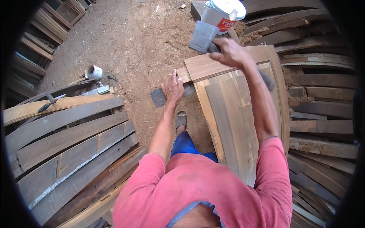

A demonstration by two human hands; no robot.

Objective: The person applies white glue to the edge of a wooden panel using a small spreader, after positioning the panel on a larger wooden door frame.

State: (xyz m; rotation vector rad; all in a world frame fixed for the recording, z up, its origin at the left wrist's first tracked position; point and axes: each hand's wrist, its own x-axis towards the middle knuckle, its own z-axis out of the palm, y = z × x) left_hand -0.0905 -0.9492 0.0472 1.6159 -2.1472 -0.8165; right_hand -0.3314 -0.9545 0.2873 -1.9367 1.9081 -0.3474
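Note:
My right hand (230,53) is closed round the handle of a tool with a broad, flat grey head (204,36), raised over the top of a wooden framed panel (232,110). A dark, blurred piece (267,80) shows past my right forearm, perhaps the handle's end. My left hand (173,90) lies with its fingers stretched out at the end of a narrow wooden tongue (183,74) that juts from the panel's top rail (224,64). Beneath that hand shows a dark flat piece (158,98); what it rests on is hidden.
A white bucket (211,17) with a lid stands just beyond the panel. Stacked curved boards fill the right (323,79) and lower left (64,133). A clamp (47,103) and a small white pot (93,72) are at left. Shavings litter the dirt floor (125,45).

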